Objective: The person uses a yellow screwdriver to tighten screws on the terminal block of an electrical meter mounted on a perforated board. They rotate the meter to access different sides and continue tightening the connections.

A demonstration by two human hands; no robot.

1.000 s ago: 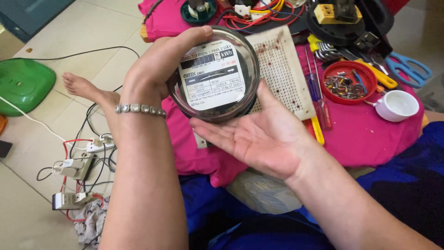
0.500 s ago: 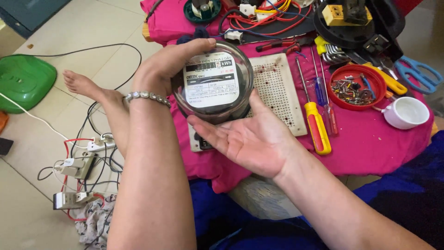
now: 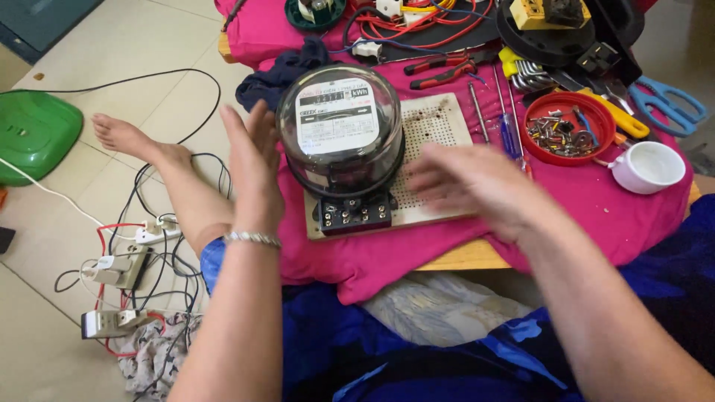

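**Both hands off the meter**

While the electric meter [image 3: 341, 132] with its clear domed cover sits on the perforated board [image 3: 432, 130], neither hand has hold of it. Its black terminal block [image 3: 356, 213] faces the near edge of the board, and the board lies on a pink cloth [image 3: 588, 208] over the low table.

Just left of the meter, the left hand [image 3: 253, 167] stands open, palm turned toward the dome, fingers together and pointing away; a silver bracelet [image 3: 252, 238] rings the wrist. It is beside the cover, and whether it brushes it cannot be told. To the right, the right hand [image 3: 477, 186] is blurred, fingers spread loosely over the right part of the board, gripping nothing.

Farther right on the cloth lie a red dish of screws [image 3: 567, 128], a white cup [image 3: 649, 167], blue-handled scissors [image 3: 666, 104] and a yellow-handled tool [image 3: 614, 113]. Red-handled pliers [image 3: 439, 71] and coiled red wires [image 3: 402, 22] lie at the far side. On the floor at left are a green lid-like object [image 3: 33, 134], a bare foot [image 3: 126, 138] and tangled cables with plug adapters [image 3: 119, 268].
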